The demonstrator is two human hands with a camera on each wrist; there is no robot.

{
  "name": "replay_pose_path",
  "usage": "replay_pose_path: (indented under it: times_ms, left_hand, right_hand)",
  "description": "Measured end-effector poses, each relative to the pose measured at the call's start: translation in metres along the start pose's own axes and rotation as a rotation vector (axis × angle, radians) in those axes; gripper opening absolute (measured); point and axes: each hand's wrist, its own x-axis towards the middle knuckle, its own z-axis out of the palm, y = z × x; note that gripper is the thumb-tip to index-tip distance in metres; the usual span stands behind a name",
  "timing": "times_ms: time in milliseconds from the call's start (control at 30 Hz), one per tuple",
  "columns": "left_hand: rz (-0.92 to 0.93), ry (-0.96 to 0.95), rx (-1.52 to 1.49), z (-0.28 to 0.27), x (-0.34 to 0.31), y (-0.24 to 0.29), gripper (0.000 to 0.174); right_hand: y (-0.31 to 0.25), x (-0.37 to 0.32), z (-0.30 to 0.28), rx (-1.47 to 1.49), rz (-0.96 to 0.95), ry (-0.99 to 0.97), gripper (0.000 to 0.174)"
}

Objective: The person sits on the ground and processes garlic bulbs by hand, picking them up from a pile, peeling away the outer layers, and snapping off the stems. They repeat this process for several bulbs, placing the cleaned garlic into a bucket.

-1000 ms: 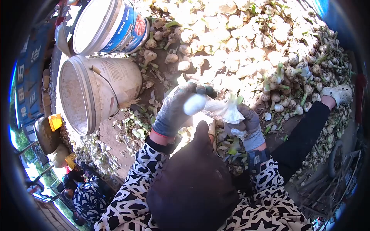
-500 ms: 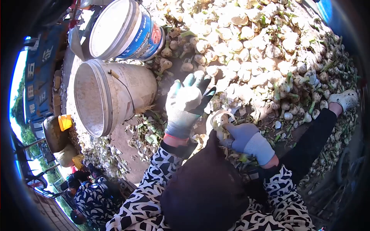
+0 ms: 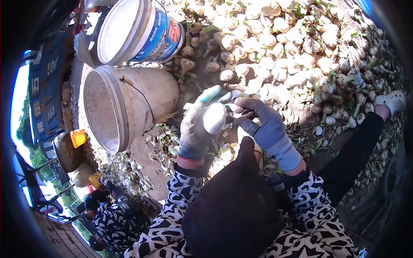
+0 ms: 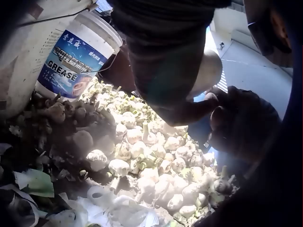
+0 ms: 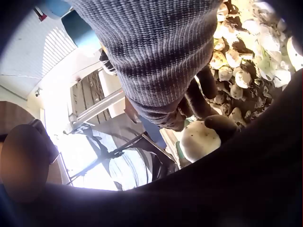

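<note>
Bulb (image 3: pixel 214 119) clamped in left hand (image 3: pixel 193 131) sits clear of nearer bucket (image 3: pixel 148 88); whether right hand (image 3: pixel 269 129) grips anything, I cannot tell.

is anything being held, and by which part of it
A white garlic bulb, cupped in the left hand around its rounded body; whether the right hand grips it too cannot be told.

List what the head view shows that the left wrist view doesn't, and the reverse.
Only the head view: the smooth white garlic bulb held in the gloved left hand, the yellow object at the far left, and the open mouth of the stained bucket.
Only the left wrist view: the legible word "GREASE" on the label.
Both: the heap of garlic bulbs and the blue-labelled bucket.
</note>
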Motion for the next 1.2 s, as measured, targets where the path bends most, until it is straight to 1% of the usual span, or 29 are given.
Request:
replay_pose_path:
  times_ms: [33, 67, 100, 133, 167, 200, 233, 267, 300, 333, 367, 400, 433, 467, 500, 567, 600, 633, 733, 800, 867, 900, 967, 1000, 1033, 1067, 1100, 1133, 1200]
  left_hand:
    - [0.001, 0.0, -0.001, -0.005, 0.001, -0.004, 0.055]
    - [-0.061, -0.013, -0.346, -0.011, 0.002, -0.01, 0.056]
    - [-0.124, -0.024, -0.691, -0.015, 0.002, -0.014, 0.056]
    - [-0.123, -0.027, -0.792, -0.018, 0.002, -0.015, 0.049]
    - [-0.118, -0.025, -0.791, -0.017, 0.004, -0.014, 0.049]
    - [0.023, 0.003, -0.531, -0.015, 0.005, -0.014, 0.046]
    - [0.156, 0.031, -0.27, -0.012, 0.006, -0.014, 0.043]
    - [0.418, 0.037, 0.323, 0.001, 0.01, -0.004, 0.041]
    - [0.487, 0.089, 0.889, 0.0, 0.009, 0.005, 0.042]
    - [0.305, 0.142, 0.769, -0.009, 0.012, -0.005, 0.045]
    - [0.128, 0.194, 0.646, -0.011, 0.016, -0.007, 0.048]
    - [0.13, 0.2, 0.642, -0.008, 0.013, -0.007, 0.048]
    - [0.247, 0.151, 0.582, -0.001, 0.008, -0.006, 0.052]
    - [0.36, 0.1, 0.521, 0.005, 0.003, -0.003, 0.057]
    - [0.36, 0.1, 0.519, 0.006, -0.002, -0.005, 0.057]
    - [0.539, 0.176, 0.975, 0.005, -0.009, -0.012, 0.056]
    - [0.652, 0.143, 0.968, 0.003, -0.004, -0.016, 0.056]
    - [0.653, 0.14, 0.966, 0.004, -0.006, -0.016, 0.056]
    - [0.007, 0.064, 0.551, 0.004, -0.016, -0.014, 0.056]
    - [0.027, 0.073, 0.591, 0.003, -0.014, -0.015, 0.054]
    - [0.071, 0.099, 0.667, 0.003, -0.011, -0.019, 0.052]
    - [0.092, 0.112, 0.704, 0.004, -0.01, -0.021, 0.051]
    - [0.112, 0.125, 0.741, 0.014, -0.007, -0.017, 0.05]
    - [0.013, 0.201, 0.171, 0.028, -0.005, -0.005, 0.051]
    - [-0.085, 0.265, -0.4, 0.036, -0.004, 0.002, 0.052]
    - [-0.085, 0.265, -0.399, 0.035, -0.004, 0.002, 0.052]
    - [-0.091, 0.226, -0.319, 0.032, -0.004, 0.001, 0.054]
    - [-0.096, 0.186, -0.238, 0.03, -0.004, -0.001, 0.056]
    - [-0.058, 0.189, -0.226, 0.03, -0.005, -0.006, 0.055]
  right_hand:
    - [0.006, -0.002, -0.001, 0.046, 0.06, 0.031, 0.037]
    - [0.004, -0.004, -0.003, 0.064, 0.108, 0.081, 0.028]
    - [0.004, -0.007, -0.006, 0.062, 0.112, 0.077, 0.028]
    - [0.005, -0.008, -0.01, 0.076, 0.222, 0.025, 0.023]
    - [0.004, -0.006, -0.011, 0.092, 0.329, -0.028, 0.018]
    - [0.002, -0.005, -0.008, 0.118, 0.266, -0.021, 0.017]
    - [-0.003, -0.003, -0.006, 0.12, 0.269, -0.024, 0.017]
    - [-0.015, 0.0, -0.004, -0.032, 0.227, -0.084, 0.022]
    - [-0.022, 0.002, 0.001, -0.185, 0.186, -0.143, 0.031]
    - [-0.019, 0.004, 0.009, -0.246, 0.108, -0.111, 0.049]
    - [-0.021, 0.007, 0.01, -0.249, 0.112, -0.116, 0.049]
    - [-0.024, 0.011, 0.011, -0.426, 0.07, -0.117, 0.053]
    - [-0.025, 0.014, 0.01, -0.602, 0.026, -0.115, 0.058]
    - [-0.022, 0.016, 0.01, -0.629, -0.005, -0.111, 0.057]
    - [-0.022, 0.016, 0.011, -0.63, -0.004, -0.112, 0.057]
    - [-0.022, 0.016, 0.014, -0.771, -0.135, -0.027, 0.049]
    - [-0.022, 0.016, 0.014, -0.773, -0.134, -0.025, 0.049]
    - [-0.023, 0.017, 0.013, -0.795, -0.082, -0.031, 0.05]
    - [-0.028, 0.019, 0.01, -0.806, 0.007, -0.018, 0.05]
    - [-0.029, 0.02, 0.008, -0.794, 0.042, -0.003, 0.049]
    - [-0.028, 0.021, 0.004, -0.614, 0.164, -0.025, 0.039]
    - [-0.022, 0.02, 0.001, -0.615, 0.166, -0.025, 0.039]
    - [-0.005, 0.017, -0.002, -0.437, 0.162, 0.009, 0.032]
    - [-0.005, 0.016, -0.003, -0.436, 0.164, 0.008, 0.032]
    - [-0.007, 0.016, -0.004, -0.367, 0.219, 0.0, 0.03]
    - [-0.008, 0.015, -0.006, -0.298, 0.274, -0.008, 0.028]
    - [-0.005, 0.014, -0.006, -0.298, 0.273, -0.007, 0.028]
    - [-0.001, 0.012, -0.005, -0.269, 0.244, 0.014, 0.028]
    - [-0.006, 0.01, -0.004, -0.24, 0.215, 0.036, 0.027]
